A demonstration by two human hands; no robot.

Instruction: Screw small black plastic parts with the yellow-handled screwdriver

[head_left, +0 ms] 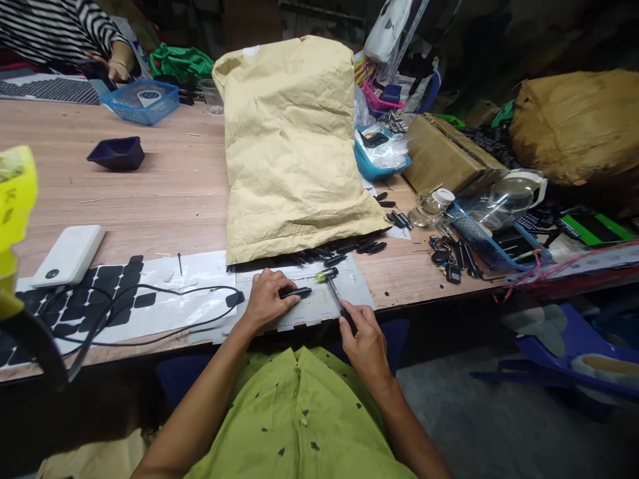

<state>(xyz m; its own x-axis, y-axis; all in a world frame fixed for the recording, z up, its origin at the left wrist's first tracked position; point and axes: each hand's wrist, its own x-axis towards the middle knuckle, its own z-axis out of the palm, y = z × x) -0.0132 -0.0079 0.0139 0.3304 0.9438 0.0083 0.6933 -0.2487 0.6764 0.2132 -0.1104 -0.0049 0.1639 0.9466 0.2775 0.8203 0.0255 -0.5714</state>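
My left hand (268,297) rests on a grey-white board (357,283) at the table's front edge, its fingers closed on a short black pen-like piece (301,292). The piece lies flat and points right. My right hand (363,332) grips the handle of a small hammer (335,291). The hammer has a metal shaft and a head with one yellowish end and one black end. Its head is just above or on the board, right of the black piece; I cannot tell which. Several similar black pieces (327,254) lie under the lower edge of a large tan paper sack (294,146).
On the left are a white power bank (70,255), a black cable (174,291) and black stickers (112,286). Further back stand a dark tray (117,154) and a blue basket (142,103). Baskets, keys (442,251) and a carton (444,153) crowd the right. A striped sleeve (92,30) shows across the table.
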